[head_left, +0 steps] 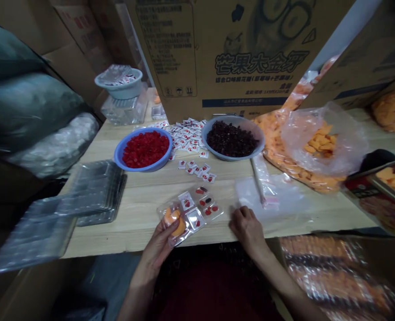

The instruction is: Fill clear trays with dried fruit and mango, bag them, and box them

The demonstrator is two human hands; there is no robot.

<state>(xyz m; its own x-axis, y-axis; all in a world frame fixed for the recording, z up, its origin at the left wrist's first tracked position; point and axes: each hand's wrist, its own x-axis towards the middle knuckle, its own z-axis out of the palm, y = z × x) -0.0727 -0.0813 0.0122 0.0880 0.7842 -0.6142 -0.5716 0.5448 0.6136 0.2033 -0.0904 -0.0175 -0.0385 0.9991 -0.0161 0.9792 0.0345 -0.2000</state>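
My left hand (pixel 162 240) grips the near left corner of a clear plastic compartment tray (pixel 191 206), thumb on top. Orange pieces (pixel 176 223) fill the tray's near left compartment. Small white printed sachets (pixel 186 200) lie in two middle compartments, and red and dark pieces (pixel 207 201) sit in the far ones. My right hand (pixel 247 227) rests on the table with its fingers curled, at the near left edge of a flat stack of clear plastic bags (pixel 284 196). Whatever its fingertips pinch, if anything, is hidden.
Behind stand a blue bowl of red pieces (pixel 117 154), a sachet pile (pixel 187 136) and a bowl of dark pieces (pixel 231 157). Stacked clear trays (pixel 97 187) lie left. An open bag of orange pieces (pixel 324 142) and a tin (pixel 368 196) are right. A large carton (pixel 184 80) stands behind.
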